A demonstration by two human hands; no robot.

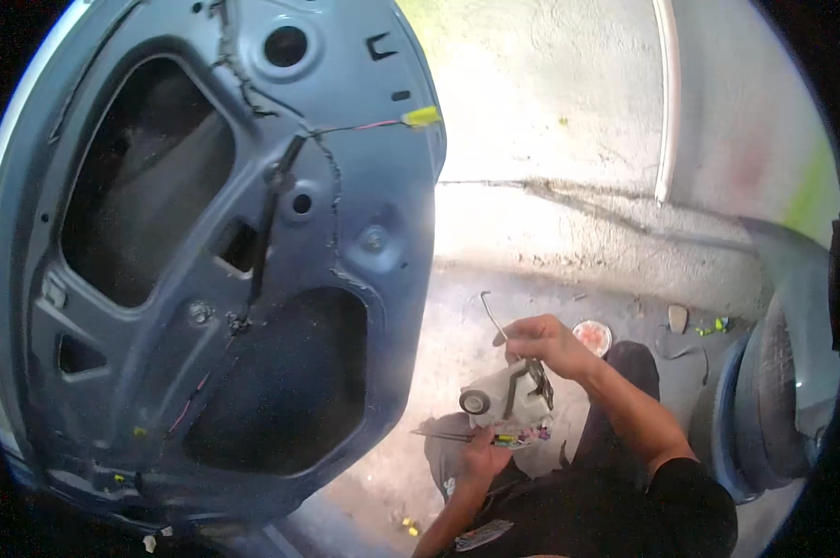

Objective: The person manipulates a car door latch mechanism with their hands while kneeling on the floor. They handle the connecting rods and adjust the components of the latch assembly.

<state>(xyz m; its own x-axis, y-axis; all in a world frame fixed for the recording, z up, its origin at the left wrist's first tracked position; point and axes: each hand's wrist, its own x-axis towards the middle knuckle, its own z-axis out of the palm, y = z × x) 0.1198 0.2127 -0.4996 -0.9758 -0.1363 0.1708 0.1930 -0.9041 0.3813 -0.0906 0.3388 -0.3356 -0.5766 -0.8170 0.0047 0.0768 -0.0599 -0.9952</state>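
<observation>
1. Nearest, the left hand [485, 456] comes up from the lower edge and closes from below on the underside of a whitish moulded-plastic door latch unit [511, 395] with a round grey roller at one end; small yellow and pink bits, perhaps connectors, show just beside the fingers.

2. Just above, the right hand [543, 342] curls over the top of the same unit, fingers shut around the base of a thin bent metal rod [493, 316] that rises from it with a hooked tip. The unit is held in the air between both hands, above the person's dark-clothed lap, right of the door.

3. Judging by the grips, the step in hand looks like working the rod on the latch unit; the next move would call for a steady lower hold while the upper fingers guide the thin, springy wire without bending it.

4. To the left stands a bare blue-grey pressed-steel car door inner panel [215, 270], smooth and painted, with large dark openings, small round holes and a black wiring loom ending in a yellow plug [422, 116].

5. Farther off lie rough sunlit concrete ground [532, 167], a small round reddish lid [592, 337], and a dark rubber tyre [778, 391] at the right.
</observation>
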